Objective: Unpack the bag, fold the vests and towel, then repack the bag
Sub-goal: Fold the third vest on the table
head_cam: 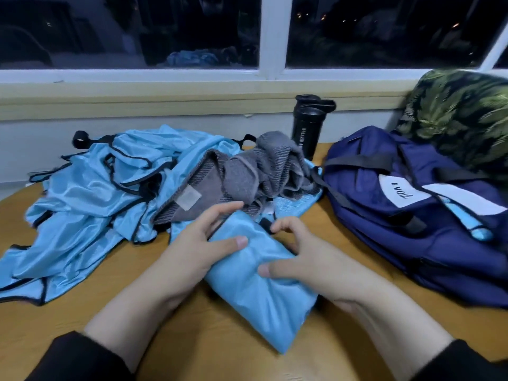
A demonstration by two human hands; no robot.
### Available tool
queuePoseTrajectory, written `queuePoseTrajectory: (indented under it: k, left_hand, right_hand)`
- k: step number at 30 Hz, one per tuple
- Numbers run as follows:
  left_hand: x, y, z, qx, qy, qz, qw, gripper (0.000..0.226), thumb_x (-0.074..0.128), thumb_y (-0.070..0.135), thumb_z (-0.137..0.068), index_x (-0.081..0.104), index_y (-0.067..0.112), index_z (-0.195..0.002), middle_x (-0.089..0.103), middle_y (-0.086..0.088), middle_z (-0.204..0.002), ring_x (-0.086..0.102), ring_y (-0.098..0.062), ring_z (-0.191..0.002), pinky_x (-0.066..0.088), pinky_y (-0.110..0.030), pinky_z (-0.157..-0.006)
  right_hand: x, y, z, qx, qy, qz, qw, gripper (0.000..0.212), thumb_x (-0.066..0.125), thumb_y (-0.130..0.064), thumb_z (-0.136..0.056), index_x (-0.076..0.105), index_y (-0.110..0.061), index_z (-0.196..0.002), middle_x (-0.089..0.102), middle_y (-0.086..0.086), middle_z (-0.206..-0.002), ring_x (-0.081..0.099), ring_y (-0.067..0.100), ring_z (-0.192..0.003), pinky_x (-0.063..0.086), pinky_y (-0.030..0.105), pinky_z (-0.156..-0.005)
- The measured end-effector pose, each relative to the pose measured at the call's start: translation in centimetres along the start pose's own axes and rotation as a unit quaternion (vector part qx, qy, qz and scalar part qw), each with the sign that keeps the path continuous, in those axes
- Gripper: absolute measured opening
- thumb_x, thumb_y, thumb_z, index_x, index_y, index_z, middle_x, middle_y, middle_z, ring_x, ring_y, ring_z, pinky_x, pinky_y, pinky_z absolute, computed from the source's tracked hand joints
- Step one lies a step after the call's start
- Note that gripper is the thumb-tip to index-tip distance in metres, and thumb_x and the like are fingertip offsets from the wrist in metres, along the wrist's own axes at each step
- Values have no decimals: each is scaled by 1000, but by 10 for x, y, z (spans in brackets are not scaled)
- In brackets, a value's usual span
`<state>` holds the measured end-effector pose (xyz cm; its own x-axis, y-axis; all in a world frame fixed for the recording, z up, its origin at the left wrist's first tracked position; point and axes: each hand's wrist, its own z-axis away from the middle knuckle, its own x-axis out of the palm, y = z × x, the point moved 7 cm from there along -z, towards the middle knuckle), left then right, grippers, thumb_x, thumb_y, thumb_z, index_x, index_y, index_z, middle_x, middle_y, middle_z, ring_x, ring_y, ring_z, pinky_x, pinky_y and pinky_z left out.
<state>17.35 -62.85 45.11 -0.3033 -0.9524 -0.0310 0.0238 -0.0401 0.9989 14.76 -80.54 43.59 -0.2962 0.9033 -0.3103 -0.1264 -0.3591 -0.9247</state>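
A folded light-blue vest (258, 287) lies on the wooden table (82, 320) in front of me. My left hand (198, 248) grips its left edge, thumb on top and fingers reaching past its far end. My right hand (310, 259) grips its right side, thumb pressed on the fabric and fingers curled at the far corner. Behind it, several crumpled light-blue vests with black trim (104, 193) form a heap, with a grey towel (247, 174) bunched on top. The navy bag (412, 213) lies on its side at the right.
A black shaker bottle (308, 125) stands by the wall behind the towel. A green leaf-patterned cushion (461, 116) leans behind the bag. The window sill and dark window run along the back. Bare wood shows at the table's near edge.
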Motion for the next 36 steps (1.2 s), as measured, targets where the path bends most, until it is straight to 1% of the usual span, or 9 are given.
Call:
queuePoseTrajectory:
  k: [2, 4, 8, 15, 20, 22, 28, 32, 36]
  left_hand:
    - [11, 14, -5, 7, -15, 4, 1000, 51, 80, 11, -76, 69, 31, -122, 76, 5, -108, 72, -16, -101, 60, -29, -85]
    - [25, 30, -13, 27, -33, -18, 999, 53, 85, 8, -74, 69, 29, -120, 76, 7, -105, 72, -11, -97, 59, -24, -83]
    - [58, 61, -25, 65, -64, -60, 994, 43, 77, 2, -82, 69, 24, -118, 76, 5, -104, 71, -6, -92, 57, -20, -76]
    - [125, 95, -46, 97, -94, -6, 991, 28, 74, 22, -80, 73, 19, -108, 77, 3, -97, 71, -10, -87, 58, -21, -73]
    - [168, 98, -75, 148, -22, -74, 986, 28, 46, 27, -108, 73, 24, -110, 76, 5, -92, 66, -18, -75, 55, -36, -64]
    - [195, 94, -89, 200, -26, -187, 961, 26, 48, 18, -107, 72, 26, -111, 73, 15, -93, 61, -7, -71, 49, -25, -66]
    - [291, 89, -117, 301, -149, -388, 858, 44, 45, 4, -102, 59, 26, -137, 54, 14, -140, 46, -1, -127, 23, 3, -97]
    - [329, 73, -128, 270, -274, -488, 784, 57, 39, 1, -97, 50, 30, -145, 43, 16, -153, 40, -5, -137, 29, -16, -112]
    - [319, 73, -126, 307, -260, -543, 737, 25, 45, 25, -93, 64, 31, -106, 55, 17, -109, 56, -14, -104, 49, -42, -91]
  right_hand:
    - [-6, 0, 7, 2, -8, -99, 995, 82, 90, -31, -70, 45, -47, -137, 60, -10, -138, 65, 9, -118, 54, 38, -101]
    - [-11, -7, 19, -7, -34, -145, 989, 65, 79, -13, -87, 50, -29, -144, 67, 1, -133, 67, 21, -120, 52, 45, -105]
    - [-36, -10, 43, -2, -10, -177, 984, 27, 70, -7, -94, 70, -12, -120, 75, 9, -117, 72, 26, -107, 57, 40, -96]
    - [-104, -12, 86, -17, 110, -168, 979, 23, 73, -8, -90, 73, -4, -113, 76, 17, -110, 72, 37, -104, 56, 49, -95]
    - [-187, -23, 134, -53, 224, -145, 962, 9, 72, -8, -89, 78, -8, -96, 78, 16, -100, 76, 33, -91, 61, 41, -81]
    - [-234, -24, 150, -65, 289, -124, 947, 9, 72, -8, -90, 78, -8, -96, 78, 16, -97, 76, 32, -86, 62, 38, -74]
    - [-331, 0, 154, -27, 393, -77, 916, 9, 74, -9, -90, 75, -3, -96, 78, 16, -88, 73, 20, -64, 56, 27, -49]
    - [-349, 23, 130, 45, 379, -75, 921, 11, 78, -12, -87, 76, -2, -93, 77, 15, -83, 71, 24, -62, 53, 27, -52]
    - [-352, 54, 98, 119, 353, -43, 927, 43, 80, -34, -53, 60, -3, -74, 53, 9, -76, 47, 24, -69, 33, 41, -65]
